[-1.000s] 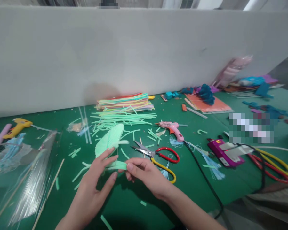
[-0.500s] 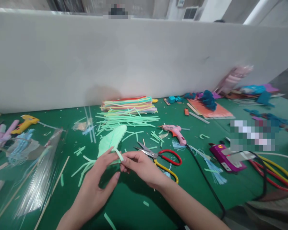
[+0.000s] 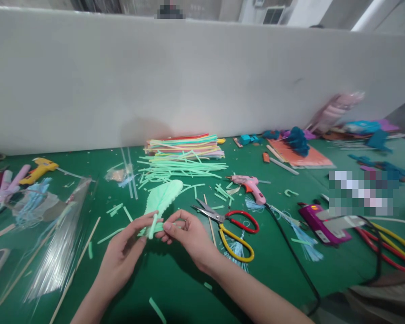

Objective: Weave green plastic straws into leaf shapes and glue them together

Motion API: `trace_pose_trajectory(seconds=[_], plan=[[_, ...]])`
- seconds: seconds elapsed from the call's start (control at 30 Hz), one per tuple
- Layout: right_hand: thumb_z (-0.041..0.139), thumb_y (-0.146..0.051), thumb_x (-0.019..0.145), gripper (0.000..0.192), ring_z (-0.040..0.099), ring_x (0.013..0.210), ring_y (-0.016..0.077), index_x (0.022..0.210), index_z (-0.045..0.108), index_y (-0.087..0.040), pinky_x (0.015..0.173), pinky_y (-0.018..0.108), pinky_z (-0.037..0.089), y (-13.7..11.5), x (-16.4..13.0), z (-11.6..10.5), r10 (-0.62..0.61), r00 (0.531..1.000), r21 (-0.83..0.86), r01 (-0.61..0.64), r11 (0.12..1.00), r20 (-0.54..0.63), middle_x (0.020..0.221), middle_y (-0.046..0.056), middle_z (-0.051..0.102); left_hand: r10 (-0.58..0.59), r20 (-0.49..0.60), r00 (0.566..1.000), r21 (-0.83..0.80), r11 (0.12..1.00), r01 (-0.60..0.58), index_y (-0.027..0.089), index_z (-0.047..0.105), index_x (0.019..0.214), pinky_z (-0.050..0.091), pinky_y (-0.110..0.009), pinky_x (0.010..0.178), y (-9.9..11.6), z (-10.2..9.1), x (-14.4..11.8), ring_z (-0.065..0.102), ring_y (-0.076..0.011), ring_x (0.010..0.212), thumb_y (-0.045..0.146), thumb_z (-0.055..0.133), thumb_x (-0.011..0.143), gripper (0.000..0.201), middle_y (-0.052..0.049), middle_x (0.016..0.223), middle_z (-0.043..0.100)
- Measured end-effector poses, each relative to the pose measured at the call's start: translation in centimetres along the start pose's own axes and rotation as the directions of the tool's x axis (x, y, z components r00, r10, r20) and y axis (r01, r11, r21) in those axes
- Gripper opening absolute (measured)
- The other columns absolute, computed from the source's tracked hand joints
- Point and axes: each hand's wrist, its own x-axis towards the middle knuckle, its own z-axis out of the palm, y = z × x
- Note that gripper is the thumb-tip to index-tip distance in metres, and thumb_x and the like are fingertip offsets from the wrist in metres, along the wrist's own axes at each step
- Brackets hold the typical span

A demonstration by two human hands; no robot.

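A mint-green leaf shape (image 3: pixel 164 197) with scalloped edges, which looks made of pipe cleaners, points away from me above the green table. My left hand (image 3: pixel 124 247) is closed on its near end, thumb and fingers around a short pipe cleaner (image 3: pixel 153 226) that sticks out toward me. From the right, my right hand (image 3: pixel 191 238) pinches a pipe cleaner end beside the left fingertips; its far fingers are partly hidden. Scissors (image 3: pixel 219 218) with one red and one yellow handle lie open just right of my right hand.
Green pipe cleaners (image 3: pixel 185 168) are heaped behind the leaf, before a multicoloured bundle (image 3: pixel 185 146). A pink glue gun (image 3: pixel 251 184) lies beyond the scissors, its black cord running to the right front. Clear film (image 3: pixel 59 252) and a wooden stick (image 3: pixel 76 265) lie left. A white partition (image 3: pixel 202 81) closes the back.
The short pipe cleaner at the leaf's near end now points down toward me, and my right fingers have moved off it to another end. The view has shifted slightly.
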Motion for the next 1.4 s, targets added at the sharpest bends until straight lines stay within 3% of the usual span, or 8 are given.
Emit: trace_pose_trajectory(seconds=[0.33,0.53,0.73,0.87,1.03,1.1,1.23,1.4], plan=[[0.082,-0.049,0.065,0.04,0.058,0.067,0.0115,0.077,0.066,-0.015,0.065,0.023,0.045,0.9,0.2,0.2,0.022,0.998,-0.054,-0.025,0.998,-0.057,0.072,0.0,0.065,0.144,0.018,0.989,0.272,0.952,-0.143,0.026,0.064,0.109,0.051,-0.039,0.096,-0.8,-0.5,0.7,0.063,-0.0248,0.112,0.033,0.059,0.088,0.022,-0.007,0.121,0.068],[0.071,-0.057,0.074,0.044,0.054,0.068,0.012,0.086,0.067,-0.015,0.061,0.023,0.042,0.1,1.0,-1.5,-0.014,0.985,-0.216,-0.024,0.976,-0.172,0.075,0.0,0.063,0.371,0.18,0.911,0.445,0.795,-0.412,0.025,0.062,0.1,0.047,-0.039,0.099,-0.2,1.4,0.6,0.06,-0.024,0.117,0.022,0.055,0.09,0.013,-0.006,0.11,0.07],[0.074,-0.053,0.072,0.042,0.058,0.068,0.0143,0.085,0.067,-0.015,0.064,0.026,0.048,0.2,1.1,-2.6,-0.015,0.972,-0.213,-0.036,0.976,-0.234,0.075,0.001,0.065,0.039,-0.034,0.999,0.109,0.993,-0.035,0.025,0.058,0.094,0.05,-0.04,0.093,-0.1,2.1,0.6,0.061,-0.0259,0.116,0.032,0.055,0.091,0.009,-0.007,0.114,0.067],[0.075,-0.051,0.071,0.04,0.062,0.071,0.0155,0.089,0.067,-0.015,0.068,0.029,0.053,0.4,1.0,-2.9,-0.002,0.975,-0.204,-0.044,0.978,-0.221,0.078,0.001,0.067,-0.112,-0.181,0.977,-0.302,0.952,0.053,0.025,0.056,0.086,0.043,-0.043,0.103,0.6,1.4,0.4,0.059,-0.0263,0.119,0.036,0.056,0.091,0.013,-0.003,0.096,0.068],[0.074,-0.053,0.073,0.042,0.067,0.067,0.0175,0.089,0.068,-0.015,0.065,0.03,0.056,0.8,1.2,-3.1,0.066,0.984,-0.172,-0.095,0.981,-0.166,0.078,0.003,0.07,-0.043,0.15,0.988,-0.299,0.95,0.087,0.03,0.055,0.127,0.033,-0.041,0.113,3.9,0.6,-1.9,0.041,-0.0319,0.137,0.044,0.078,0.07,0.063,-0.006,0.145,0.052],[0.073,-0.054,0.073,0.044,0.07,0.07,0.0188,0.093,0.068,-0.015,0.065,0.03,0.057,0.6,1.1,-3.1,0.09,0.985,-0.129,-0.109,0.986,-0.145,0.083,0.005,0.072,-0.114,-0.064,0.991,-0.226,0.969,0.097,0.032,0.058,0.123,0.036,-0.039,0.111,4.9,-0.2,-3.0,0.046,-0.0311,0.133,0.053,0.071,0.073,0.055,-0.004,0.141,0.056],[0.077,-0.051,0.072,0.042,0.072,0.077,0.0197,0.093,0.068,-0.015,0.068,0.028,0.057,-0.7,0.9,-3.5,0.054,0.995,-0.029,-0.056,0.998,-0.086,0.086,0.006,0.072,-0.302,-0.475,0.827,0.197,0.879,0.435,0.028,0.065,0.098,0.043,-0.045,0.1,4.0,-3.0,-3.8,0.06,-0.033,0.111,0.06,0.054,0.082,0.038,-0.005,0.106,0.07],[0.077,-0.045,0.076,0.032,0.073,0.081,0.0202,0.084,0.067,-0.015,0.076,0.03,0.056,-2.6,0.3,-4.1,-0.016,1.0,0.008,0.016,1.0,0.0,0.076,0.001,0.069,-0.419,0.06,0.906,0.1,0.906,0.412,0.026,0.072,0.107,0.05,-0.042,0.091,0.0,-4.2,-2.7,0.064,-0.0342,0.107,0.063,0.063,0.075,0.05,-0.009,0.115,0.072]])
